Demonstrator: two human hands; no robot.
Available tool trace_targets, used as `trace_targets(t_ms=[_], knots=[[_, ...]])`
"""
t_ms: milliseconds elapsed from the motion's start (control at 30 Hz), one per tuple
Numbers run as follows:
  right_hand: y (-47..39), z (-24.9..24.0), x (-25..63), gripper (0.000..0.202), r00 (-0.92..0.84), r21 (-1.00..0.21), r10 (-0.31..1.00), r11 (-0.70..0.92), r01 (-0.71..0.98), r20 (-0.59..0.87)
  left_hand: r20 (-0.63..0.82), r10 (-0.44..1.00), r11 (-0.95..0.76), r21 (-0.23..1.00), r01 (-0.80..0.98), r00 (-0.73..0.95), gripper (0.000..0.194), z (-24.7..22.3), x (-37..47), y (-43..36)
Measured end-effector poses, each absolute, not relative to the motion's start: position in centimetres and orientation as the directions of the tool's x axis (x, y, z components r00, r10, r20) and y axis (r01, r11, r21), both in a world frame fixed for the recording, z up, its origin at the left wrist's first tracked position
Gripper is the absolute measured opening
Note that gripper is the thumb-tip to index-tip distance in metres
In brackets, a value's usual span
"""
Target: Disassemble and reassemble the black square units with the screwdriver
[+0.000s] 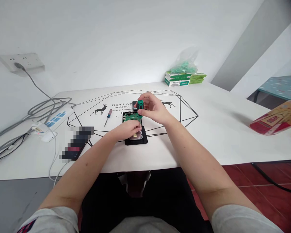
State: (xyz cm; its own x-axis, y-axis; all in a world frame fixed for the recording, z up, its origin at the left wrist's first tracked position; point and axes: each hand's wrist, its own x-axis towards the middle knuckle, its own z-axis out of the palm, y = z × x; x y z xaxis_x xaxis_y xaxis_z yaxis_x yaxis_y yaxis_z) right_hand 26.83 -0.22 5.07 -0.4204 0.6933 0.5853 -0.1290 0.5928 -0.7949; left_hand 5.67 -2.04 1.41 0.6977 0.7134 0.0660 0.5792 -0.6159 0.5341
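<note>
A small black device (pixel 145 141) lies open near the table's front edge, with a green circuit board (pixel 127 117) in its upper part and a metallic plate lower down. My right hand (pixel 152 107) holds a green-handled screwdriver (pixel 140 105) upright above the board's right side. My left hand (pixel 128 129) is pinched low beside the screwdriver's shaft, over the device; whatever its fingertips hold is too small to make out. Part of another dark piece (pixel 135 105) shows behind my right fingers. A red-and-blue screwdriver (pixel 108 117) rests on the mat to the left.
On the left are a phone (pixel 80 142), a white power strip (pixel 57 123) and coiled grey cables (pixel 46 105). Green-and-white boxes (pixel 177 78) with a plastic bag (pixel 185 64) stand by the wall. A red-and-orange package (pixel 275 118) sits at the far right.
</note>
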Motion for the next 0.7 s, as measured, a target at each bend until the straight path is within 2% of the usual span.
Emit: trace_targets(t_ms=[133, 300, 433, 700], knots=[[-0.76, 5.58, 27.11, 0.041, -0.506, -0.824, 0.684, 0.557, -0.103, 0.525, 0.071, 0.653, -0.671, 0.516, 0.533, 0.754, 0.026, 1.33, 5.94, -2.13], [-0.90, 5.73, 27.14, 0.039, -0.593, -0.854, 0.642, 0.491, -0.169, 0.486, 0.043, 0.633, -0.670, 0.529, 0.520, 0.773, 0.024, 1.54, 6.00, -2.23], [-0.79, 5.76, 27.21, 0.040, -0.592, -0.865, 0.652, 0.470, -0.175, 0.474, 0.038, 0.630, -0.654, 0.564, 0.504, 0.776, 0.022, 1.92, 5.94, -2.44], [-0.69, 5.92, 27.65, 0.042, -0.575, -0.837, 0.651, 0.535, -0.116, 0.496, 0.026, 0.641, -0.640, 0.570, 0.515, 0.767, 0.016, 1.76, 5.88, -2.40]])
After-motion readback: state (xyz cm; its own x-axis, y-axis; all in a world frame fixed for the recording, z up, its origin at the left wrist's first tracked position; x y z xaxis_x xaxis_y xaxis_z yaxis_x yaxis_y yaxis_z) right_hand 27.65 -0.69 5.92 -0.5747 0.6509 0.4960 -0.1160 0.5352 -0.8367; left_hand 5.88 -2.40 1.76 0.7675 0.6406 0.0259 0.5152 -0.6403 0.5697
